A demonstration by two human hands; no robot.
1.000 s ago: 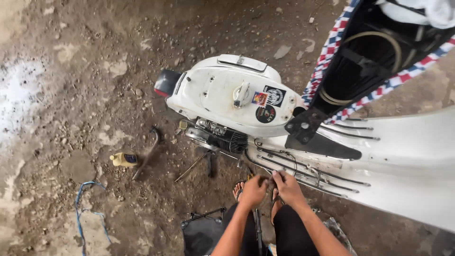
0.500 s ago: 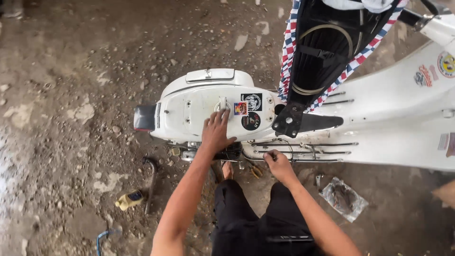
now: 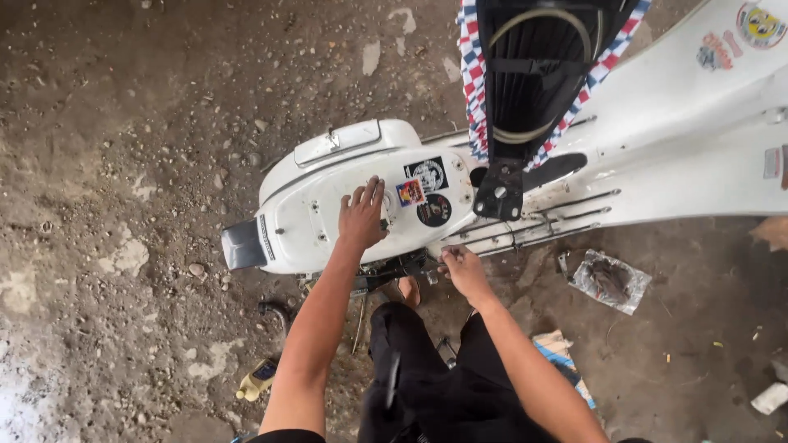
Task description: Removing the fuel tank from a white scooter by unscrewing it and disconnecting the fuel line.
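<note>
A white scooter (image 3: 657, 156) lies across the top of the head view, its rear body panel (image 3: 312, 221) with several stickers pointing left. My left hand (image 3: 363, 215) lies flat on that rear panel, fingers spread, beside the stickers. My right hand (image 3: 461, 269) rests at the lower edge of the body near the footboard rails (image 3: 533, 230), fingers curled against the underside; whether it grips a part is hidden. The raised black seat (image 3: 533, 66) with a red, white and blue checked trim stands open above.
Rough dirt and concrete ground lies all around. A yellow bottle (image 3: 256, 379) and a dark curved tool (image 3: 275, 312) lie at lower left. A clear plastic bag (image 3: 611, 283) with dark parts sits at right. My dark-trousered legs (image 3: 427, 385) fill the bottom centre.
My left hand rose from the underside onto the rear panel and stays there. The view shifted, so the scooter sits lower and more to the right. My right hand stays at the lower edge.
</note>
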